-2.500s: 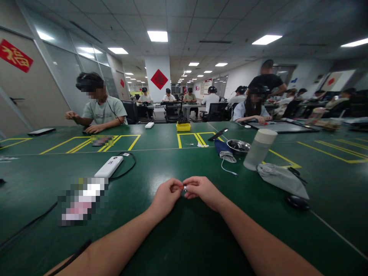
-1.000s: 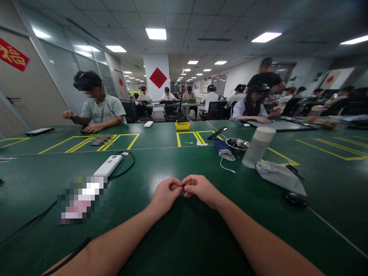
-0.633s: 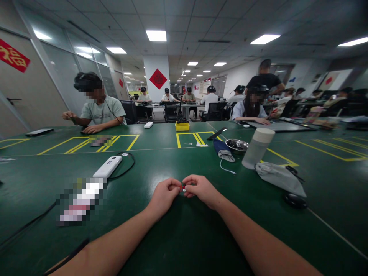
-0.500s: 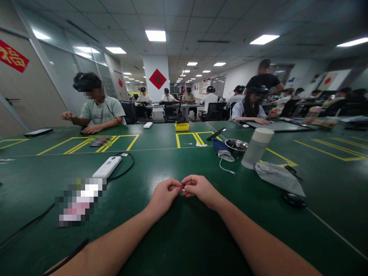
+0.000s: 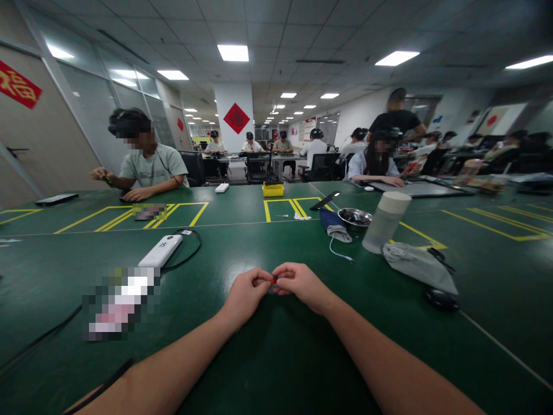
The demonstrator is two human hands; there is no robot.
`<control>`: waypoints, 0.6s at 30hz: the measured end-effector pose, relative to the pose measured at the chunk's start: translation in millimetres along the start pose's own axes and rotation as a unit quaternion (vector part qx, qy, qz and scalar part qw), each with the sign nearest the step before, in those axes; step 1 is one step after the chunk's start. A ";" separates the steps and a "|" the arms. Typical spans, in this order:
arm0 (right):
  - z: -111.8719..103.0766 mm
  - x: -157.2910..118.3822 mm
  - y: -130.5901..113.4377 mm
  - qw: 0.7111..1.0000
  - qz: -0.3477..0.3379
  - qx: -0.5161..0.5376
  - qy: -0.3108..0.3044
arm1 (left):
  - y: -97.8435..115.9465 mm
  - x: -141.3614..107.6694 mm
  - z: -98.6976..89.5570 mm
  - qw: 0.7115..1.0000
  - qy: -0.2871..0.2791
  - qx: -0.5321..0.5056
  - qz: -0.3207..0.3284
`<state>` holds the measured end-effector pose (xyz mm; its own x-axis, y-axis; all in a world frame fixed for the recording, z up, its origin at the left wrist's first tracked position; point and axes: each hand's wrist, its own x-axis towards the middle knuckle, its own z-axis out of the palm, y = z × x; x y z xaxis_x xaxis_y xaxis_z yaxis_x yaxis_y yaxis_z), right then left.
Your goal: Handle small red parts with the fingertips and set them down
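Observation:
A tiny red-and-dark piece (image 5: 274, 281) shows between my fingertips, just above the green table (image 5: 276, 346); its kind is too small to make out. My left hand (image 5: 247, 293) pinches it from the left with thumb and forefinger. From the right, my right hand (image 5: 302, 288) pinches the same piece, its other fingers curled. The fingertips of both hands meet around it and hide most of it.
To the left lie a white power bank (image 5: 161, 251) with a black cable and a blurred-out phone. On the right are a bottle (image 5: 384, 225), a metal bowl (image 5: 354, 218), a grey pouch (image 5: 419, 268) and a black mouse (image 5: 441, 300). A yellow box (image 5: 273, 190) stands farther back. People sit across the table.
Both hands stay in place. The small piece between the fingertips looks slightly turned, with its whitish spot less visible now.

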<state>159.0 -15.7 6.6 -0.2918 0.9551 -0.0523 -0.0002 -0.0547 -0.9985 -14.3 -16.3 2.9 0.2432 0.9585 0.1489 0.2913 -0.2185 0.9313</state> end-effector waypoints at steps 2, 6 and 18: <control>0.3 -0.2 -0.2 1.000 0.002 0.006 -0.001 | -0.2 -0.1 0.1 1.000 0.003 -0.002 0.002; 0.1 0.0 0.0 1.000 -0.001 0.003 -0.007 | -1.2 0.1 0.3 1.000 -0.007 -0.018 -0.011; -1.9 -0.3 -0.4 0.999 -0.023 -0.036 -0.025 | -1.3 0.5 0.3 1.000 -0.017 -0.022 -0.007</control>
<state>160.9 -15.5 7.1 -0.3399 0.9404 -0.0079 0.0534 0.0109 -0.9985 -14.3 -15.6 1.6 0.2706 0.9544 0.1259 0.2538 -0.1968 0.9470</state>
